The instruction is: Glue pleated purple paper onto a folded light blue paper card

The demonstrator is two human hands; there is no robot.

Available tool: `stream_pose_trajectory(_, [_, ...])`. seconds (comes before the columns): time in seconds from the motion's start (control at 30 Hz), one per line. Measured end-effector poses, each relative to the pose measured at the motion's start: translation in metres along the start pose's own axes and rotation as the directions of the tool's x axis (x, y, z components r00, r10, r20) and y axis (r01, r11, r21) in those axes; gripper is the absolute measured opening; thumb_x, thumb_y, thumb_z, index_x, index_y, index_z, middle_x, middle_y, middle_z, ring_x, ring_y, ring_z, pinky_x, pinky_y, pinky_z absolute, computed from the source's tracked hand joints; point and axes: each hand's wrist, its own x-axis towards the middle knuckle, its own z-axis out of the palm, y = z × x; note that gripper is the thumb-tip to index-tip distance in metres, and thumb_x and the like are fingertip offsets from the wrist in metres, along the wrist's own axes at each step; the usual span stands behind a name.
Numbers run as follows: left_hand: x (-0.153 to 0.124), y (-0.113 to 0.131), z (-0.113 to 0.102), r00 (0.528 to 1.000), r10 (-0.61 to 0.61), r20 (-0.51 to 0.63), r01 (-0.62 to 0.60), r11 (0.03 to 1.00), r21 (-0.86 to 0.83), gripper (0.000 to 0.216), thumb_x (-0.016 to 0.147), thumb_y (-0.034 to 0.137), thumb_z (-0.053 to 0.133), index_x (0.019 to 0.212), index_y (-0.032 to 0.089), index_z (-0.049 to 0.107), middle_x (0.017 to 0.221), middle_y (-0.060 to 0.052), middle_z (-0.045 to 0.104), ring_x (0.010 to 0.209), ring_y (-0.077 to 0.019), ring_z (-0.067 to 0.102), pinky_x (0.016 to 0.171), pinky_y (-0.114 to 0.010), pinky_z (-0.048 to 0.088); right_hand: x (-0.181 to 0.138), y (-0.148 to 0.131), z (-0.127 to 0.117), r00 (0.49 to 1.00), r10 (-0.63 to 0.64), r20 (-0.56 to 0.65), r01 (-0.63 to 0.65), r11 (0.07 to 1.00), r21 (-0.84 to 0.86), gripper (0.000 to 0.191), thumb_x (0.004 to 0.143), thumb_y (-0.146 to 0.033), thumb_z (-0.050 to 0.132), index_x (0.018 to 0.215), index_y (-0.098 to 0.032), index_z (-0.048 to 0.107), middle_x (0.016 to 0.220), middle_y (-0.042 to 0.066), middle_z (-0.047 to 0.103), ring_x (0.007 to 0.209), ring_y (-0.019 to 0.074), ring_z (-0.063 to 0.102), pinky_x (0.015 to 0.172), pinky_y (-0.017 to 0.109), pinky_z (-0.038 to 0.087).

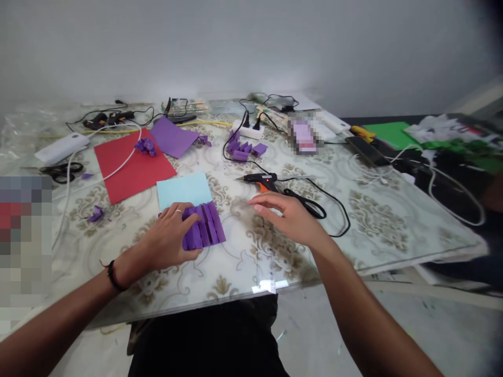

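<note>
My left hand [173,235] lies over a strip of purple pleated paper [208,225], its fingers along the top and its thumb at the lower edge, gripping it against the table. Part of the paper is hidden under the palm. A light blue sheet [184,189] lies just behind, its front edge overlapped by the purple paper. My right hand [288,214] is over the table to the right, fingers stretched and thumb apart, holding nothing. Just beyond it rests a black and orange glue gun [265,180], with black-handled scissors [308,204] close to its fingers.
A red sheet [131,173], a purple sheet [175,137] and crumpled purple scraps [145,147] lie back left. Another pair of scissors [63,170] is at left. Behind are purple folded pieces [245,149], a power strip [249,129], cables and a phone [304,136].
</note>
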Motion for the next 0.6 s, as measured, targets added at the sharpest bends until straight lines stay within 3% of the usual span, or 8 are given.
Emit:
stream_pose_trajectory(0.13, [0.002, -0.003, -0.011, 0.996, -0.011, -0.093, 0.003, 0.996, -0.084, 0.064, 0.075, 0.036, 0.081, 0.132, 0.018, 0.059, 0.139, -0.020, 0.056, 0.130, -0.0401, 0.056, 0.111, -0.059, 0.049, 0.001, 0.012, -0.004, 0.984, -0.014, -0.179, -0.012, 0.990, -0.142, 0.026, 0.101, -0.039, 0.057, 0.109, -0.024, 0.077, 0.116, 0.010, 0.077, 0.108, 0.0273, 0.072, 0.100, 0.044, 0.056])
stream_pose_trajectory(0.23, [-0.006, -0.012, -0.036, 0.987, -0.082, -0.136, 0.050, 0.974, -0.222, 0.065, 0.080, 0.041, 0.080, 0.137, 0.021, 0.055, 0.138, -0.015, 0.057, 0.127, -0.0342, 0.058, 0.111, -0.054, 0.051, 0.007, 0.027, -0.010, 0.934, 0.058, -0.353, -0.164, 0.946, -0.280, 0.029, 0.099, -0.037, 0.056, 0.114, -0.020, 0.074, 0.120, 0.015, 0.072, 0.105, 0.0295, 0.070, 0.099, 0.046, 0.056])
stream_pose_trajectory(0.33, [-0.029, -0.028, -0.065, 0.973, -0.203, -0.113, 0.161, 0.941, -0.299, 0.059, 0.090, 0.051, 0.072, 0.139, 0.024, 0.053, 0.136, -0.010, 0.061, 0.117, -0.0298, 0.064, 0.103, -0.052, 0.056, 0.017, 0.043, -0.012, 0.909, 0.125, -0.397, -0.266, 0.907, -0.325, 0.036, 0.096, -0.040, 0.059, 0.120, -0.015, 0.070, 0.121, 0.021, 0.069, 0.107, 0.0346, 0.068, 0.103, 0.053, 0.052])
stream_pose_trajectory(0.4, [-0.049, -0.041, -0.077, 0.959, -0.228, -0.167, 0.187, 0.955, -0.228, 0.061, 0.089, 0.054, 0.071, 0.140, 0.025, 0.054, 0.134, -0.007, 0.063, 0.116, -0.0313, 0.064, 0.103, -0.053, 0.057, 0.025, 0.051, -0.011, 0.911, 0.168, -0.377, -0.304, 0.892, -0.336, 0.039, 0.094, -0.043, 0.065, 0.121, -0.015, 0.069, 0.118, 0.020, 0.071, 0.106, 0.0357, 0.068, 0.100, 0.053, 0.052])
stream_pose_trajectory(0.5, [-0.080, -0.062, -0.077, 0.931, -0.270, -0.245, 0.267, 0.963, -0.049, 0.052, 0.098, 0.049, 0.057, 0.140, 0.019, 0.058, 0.136, -0.005, 0.059, 0.127, -0.0343, 0.059, 0.114, -0.057, 0.049, 0.034, 0.060, -0.008, 0.907, 0.245, -0.342, -0.358, 0.876, -0.323, 0.045, 0.087, -0.044, 0.074, 0.121, -0.016, 0.067, 0.106, 0.017, 0.077, 0.092, 0.0340, 0.071, 0.087, 0.048, 0.056])
stream_pose_trajectory(0.6, [-0.101, -0.078, -0.066, 0.933, -0.313, -0.180, 0.331, 0.940, 0.083, 0.056, 0.098, 0.051, 0.060, 0.141, 0.014, 0.060, 0.139, -0.009, 0.058, 0.132, -0.0404, 0.057, 0.115, -0.065, 0.046, 0.040, 0.068, -0.007, 0.887, 0.304, -0.347, -0.409, 0.866, -0.287, 0.048, 0.079, -0.037, 0.081, 0.119, -0.016, 0.063, 0.094, 0.014, 0.079, 0.082, 0.0320, 0.072, 0.076, 0.044, 0.055])
